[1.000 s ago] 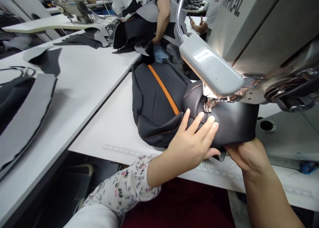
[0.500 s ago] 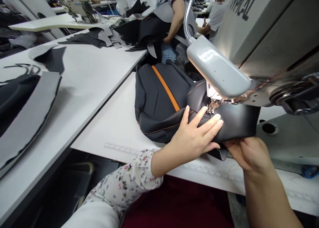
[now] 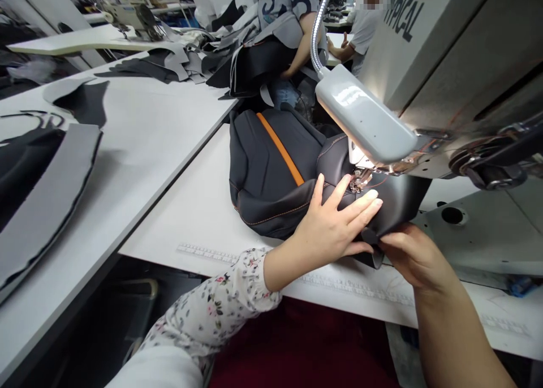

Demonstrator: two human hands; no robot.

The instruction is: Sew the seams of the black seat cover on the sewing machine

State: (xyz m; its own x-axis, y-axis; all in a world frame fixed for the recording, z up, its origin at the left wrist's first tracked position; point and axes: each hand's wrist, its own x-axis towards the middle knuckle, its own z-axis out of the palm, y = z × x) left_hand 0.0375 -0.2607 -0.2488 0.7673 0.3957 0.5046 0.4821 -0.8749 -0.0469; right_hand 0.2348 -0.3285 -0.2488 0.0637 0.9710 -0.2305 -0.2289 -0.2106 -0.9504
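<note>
A black leather-like seat cover (image 3: 271,162) with an orange stripe (image 3: 280,147) and orange topstitching lies on the sewing table under the presser foot (image 3: 360,181) of a sewing machine (image 3: 436,65). My left hand (image 3: 335,221) rests flat on the cover with fingers spread, its fingertips close in front of the presser foot. To the right, my right hand (image 3: 409,252) pinches the near edge of the cover, thumb on top. The fingers beneath that edge are partly hidden. Orange thread runs near the needle.
A lamp (image 3: 367,113) on a flexible neck hangs above the needle area. Measuring tape (image 3: 207,252) runs along the table's front edge. On the left table (image 3: 139,116) lie grey-backed cut pieces (image 3: 55,201). A co-worker (image 3: 292,31) handles black panels beyond.
My right hand has shifted its hold, thumb now on top, and the cover's right end has folded and drawn inward. My left hand stays almost in place. The co-worker's panels have moved.
</note>
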